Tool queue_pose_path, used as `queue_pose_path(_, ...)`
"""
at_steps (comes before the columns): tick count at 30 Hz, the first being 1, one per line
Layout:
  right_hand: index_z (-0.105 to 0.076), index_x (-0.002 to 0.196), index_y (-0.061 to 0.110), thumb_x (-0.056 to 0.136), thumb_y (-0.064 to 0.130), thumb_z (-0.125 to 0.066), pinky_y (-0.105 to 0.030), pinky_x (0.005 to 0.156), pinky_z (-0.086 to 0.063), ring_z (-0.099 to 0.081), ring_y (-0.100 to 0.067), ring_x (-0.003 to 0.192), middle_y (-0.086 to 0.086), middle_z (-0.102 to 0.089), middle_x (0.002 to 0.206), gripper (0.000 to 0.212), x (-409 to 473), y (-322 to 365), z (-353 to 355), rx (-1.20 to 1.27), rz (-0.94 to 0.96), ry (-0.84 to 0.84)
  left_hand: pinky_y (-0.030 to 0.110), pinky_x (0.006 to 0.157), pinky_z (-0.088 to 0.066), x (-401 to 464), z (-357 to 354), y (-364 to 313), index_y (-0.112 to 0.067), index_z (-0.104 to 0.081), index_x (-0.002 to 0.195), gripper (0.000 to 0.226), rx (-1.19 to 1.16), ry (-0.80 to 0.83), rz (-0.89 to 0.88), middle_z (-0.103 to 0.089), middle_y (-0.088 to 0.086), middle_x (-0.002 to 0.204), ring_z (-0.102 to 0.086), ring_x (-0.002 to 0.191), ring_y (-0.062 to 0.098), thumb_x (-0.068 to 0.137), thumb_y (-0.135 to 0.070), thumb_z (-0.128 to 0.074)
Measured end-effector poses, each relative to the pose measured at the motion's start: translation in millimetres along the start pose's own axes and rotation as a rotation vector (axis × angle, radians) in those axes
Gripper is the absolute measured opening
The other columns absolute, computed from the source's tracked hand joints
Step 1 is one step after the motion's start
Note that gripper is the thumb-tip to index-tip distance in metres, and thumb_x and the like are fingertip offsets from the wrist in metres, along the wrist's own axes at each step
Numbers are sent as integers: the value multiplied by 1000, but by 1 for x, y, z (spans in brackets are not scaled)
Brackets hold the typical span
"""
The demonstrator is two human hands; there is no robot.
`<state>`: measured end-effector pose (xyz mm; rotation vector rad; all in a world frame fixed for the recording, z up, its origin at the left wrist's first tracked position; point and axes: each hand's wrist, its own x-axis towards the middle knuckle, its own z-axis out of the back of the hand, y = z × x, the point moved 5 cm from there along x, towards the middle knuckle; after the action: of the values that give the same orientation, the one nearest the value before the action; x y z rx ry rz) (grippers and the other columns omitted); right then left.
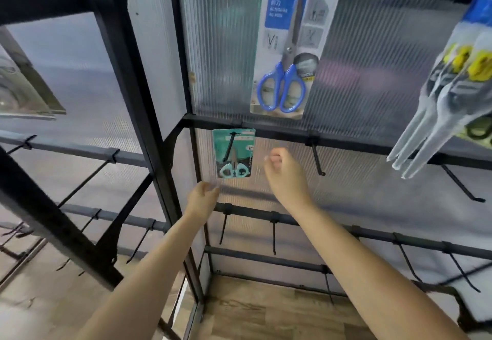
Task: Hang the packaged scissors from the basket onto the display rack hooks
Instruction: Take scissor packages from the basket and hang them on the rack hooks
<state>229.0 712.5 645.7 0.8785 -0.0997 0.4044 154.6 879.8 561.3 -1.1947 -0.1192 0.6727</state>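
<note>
A small teal pack of scissors (233,153) hangs on a black hook on the middle rail of the display rack (346,145). My left hand (203,195) is just under the pack's lower left corner with its fingers pinched together; I cannot tell if they touch the pack. My right hand (282,167) hovers to the right of the pack, fingers curled, with nothing visible in it. Above hangs a large pack of blue-handled scissors (288,46). Several packs of yellow-handled scissors (452,84) hang at the upper right. The basket is out of view.
Bare black hooks stick out along the rails, one (318,159) close to my right hand and others lower down (274,235). A black upright post (149,126) separates a second rack bay at the left. Wood flooring (253,310) lies below.
</note>
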Motion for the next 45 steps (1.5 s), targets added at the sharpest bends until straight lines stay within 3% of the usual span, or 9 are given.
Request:
queue_pose_path(5,-41,140,11,100,25,-43,-23,96,-38,-49,-17,123,-5,-51,136,42,-68,-25,25,-193,4,115,35,67,-42,-51,-21,7,-8,-53,103,17,527,90,-187,-60,19,105,-57,87,33,97,-22,-45)
queue_pose_path(9,-42,138,9,100,27,-42,-28,102,-36,-47,-22,126,-8,-50,137,42,-121,-47,66,-304,-23,35,38,87,-44,-105,-75,-25,-7,-47,127,34,718,178,-458,-55,14,123,-52,112,33,98,-25,-43)
queue_pose_path(17,-39,139,2,100,27,-41,-33,104,-33,-44,-29,128,-15,-46,140,46,-243,-128,190,-481,-314,-229,35,99,-38,-238,-235,-77,-7,-41,137,43,831,491,-883,-45,13,138,-44,124,29,98,-23,-42)
queue_pose_path(21,-51,124,1,97,24,-44,-37,85,-39,-55,-35,105,-17,-59,117,36,-321,-176,244,-526,-526,-348,35,83,-43,-310,-309,-79,-4,-51,109,24,822,733,-981,-53,15,115,-52,108,33,96,-21,-40)
queue_pose_path(27,-57,114,-7,90,13,-53,-44,85,-44,-58,-42,98,-24,-60,111,32,-453,-246,284,-495,-794,-475,37,77,-38,-412,-415,-33,-9,-53,89,13,868,1054,-1200,-58,18,101,-55,99,36,91,-16,-42)
queue_pose_path(30,-57,113,-11,86,12,-48,-47,80,-48,-60,-44,92,-27,-62,105,36,-521,-283,306,-396,-959,-542,35,81,-37,-462,-461,-6,-5,-61,105,28,931,1111,-1250,-62,15,108,-56,104,33,92,-22,-43)
queue_pose_path(34,-47,131,-3,94,22,-39,-39,95,-39,-51,-36,115,-20,-53,129,45,-607,-334,333,-409,-1139,-494,34,70,-43,-515,-518,32,-15,-60,95,31,986,1187,-1283,-62,5,90,-60,87,29,92,-34,-35)
queue_pose_path(42,-35,142,4,100,23,-36,-36,112,-27,-37,-24,133,-11,-41,145,46,-721,-423,334,-398,-1375,-370,33,102,-34,-549,-590,131,-4,-45,135,40,1127,1379,-1002,-48,13,138,-45,125,27,99,-21,-41)
queue_pose_path(45,-33,145,7,101,26,-34,-33,114,-25,-33,-21,137,-8,-37,149,48,-741,-465,311,-407,-1377,-296,31,98,-36,-538,-625,175,-7,-45,131,36,1241,1406,-1035,-50,10,133,-46,122,23,100,-22,-40)
